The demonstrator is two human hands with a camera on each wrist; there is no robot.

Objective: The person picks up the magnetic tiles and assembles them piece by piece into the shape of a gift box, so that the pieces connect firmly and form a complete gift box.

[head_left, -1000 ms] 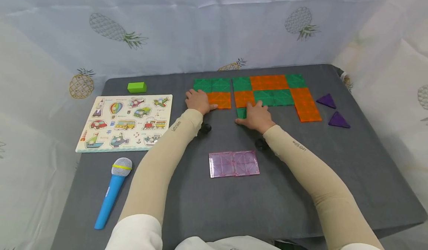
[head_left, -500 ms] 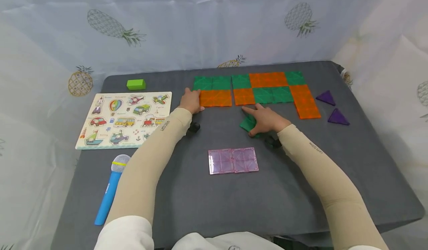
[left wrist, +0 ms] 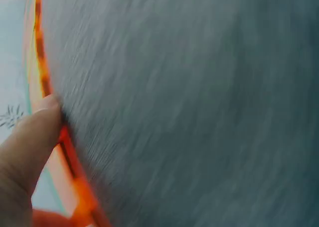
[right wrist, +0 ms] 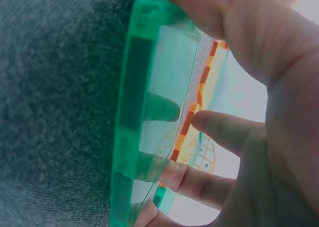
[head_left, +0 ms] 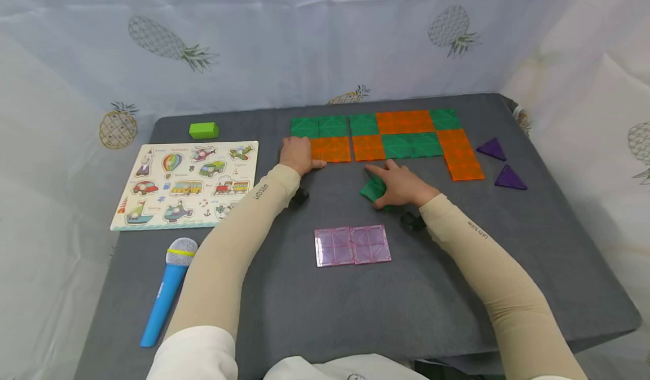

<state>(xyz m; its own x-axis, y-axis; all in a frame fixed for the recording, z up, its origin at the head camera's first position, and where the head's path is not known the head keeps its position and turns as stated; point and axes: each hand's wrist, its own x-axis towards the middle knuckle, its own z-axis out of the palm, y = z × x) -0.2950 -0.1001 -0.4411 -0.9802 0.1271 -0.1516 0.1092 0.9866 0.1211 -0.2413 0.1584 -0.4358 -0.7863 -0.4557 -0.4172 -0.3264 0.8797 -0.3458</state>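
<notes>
In the head view my right hand (head_left: 403, 186) grips a green translucent magnetic tile (head_left: 372, 190), which lies askew and apart from the tiles behind it. The right wrist view shows thumb and fingers around this green tile (right wrist: 132, 102), some fingers seen through it. At the left, my left hand (head_left: 296, 155) rests at the corner of a small block of tiles, green at the back and orange tile (head_left: 332, 149) in front. Its thumb (left wrist: 32, 140) touches the orange edge in the left wrist view; its other fingers are mostly hidden.
A larger group of green and orange tiles (head_left: 411, 143) lies right of a narrow gap. Two pink tiles (head_left: 352, 245) lie nearer me, and purple triangles (head_left: 510, 178) at the right. A picture puzzle board (head_left: 185, 185), green block (head_left: 203, 130) and blue microphone (head_left: 167, 295) stand left.
My right hand has pulled the green tile away from the orange one, toward me and slightly right, turning it askew. My left hand slid left, then partly back.
</notes>
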